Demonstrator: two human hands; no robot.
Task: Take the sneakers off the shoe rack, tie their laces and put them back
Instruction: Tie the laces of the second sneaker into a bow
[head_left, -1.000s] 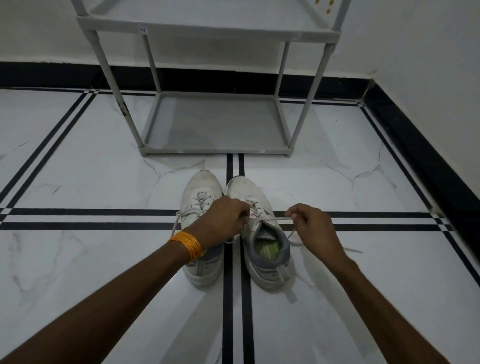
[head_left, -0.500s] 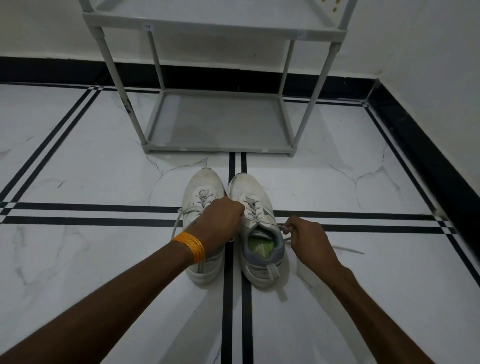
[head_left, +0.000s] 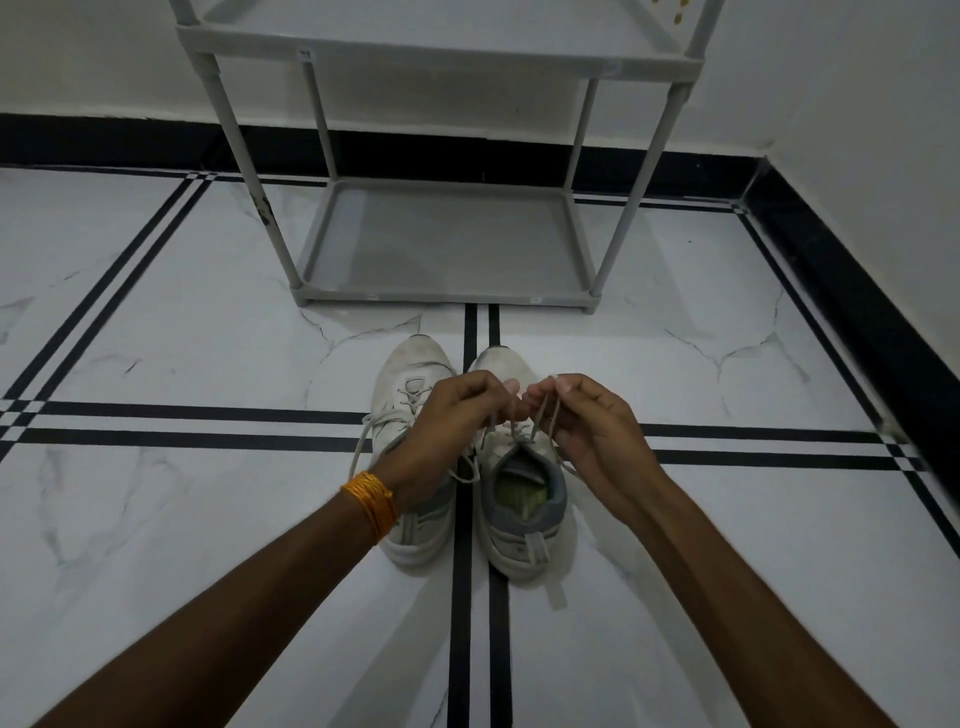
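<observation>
Two white sneakers stand side by side on the floor, toes toward the rack. The left sneaker (head_left: 413, 374) has loose laces trailing to its left. The right sneaker (head_left: 524, 499) has a grey collar and green insole. Above its tongue my left hand (head_left: 452, 426) and my right hand (head_left: 592, 431) are raised close together, each pinching an end of the right sneaker's lace (head_left: 519, 428). My fingertips almost touch. An orange bangle sits on my left wrist. The grey shoe rack (head_left: 441, 299) stands behind the sneakers with its bottom shelf bare.
White marble floor with black inlay stripes crossing under the sneakers. A black skirting runs along the back wall and the right wall (head_left: 857, 332). The rack's upper shelf edge (head_left: 441, 52) crosses the top of the view.
Both hands have lifted and come together over the right sneaker. The lace, earlier pulled sideways between spread hands, now rises in two strands to my fingertips.
</observation>
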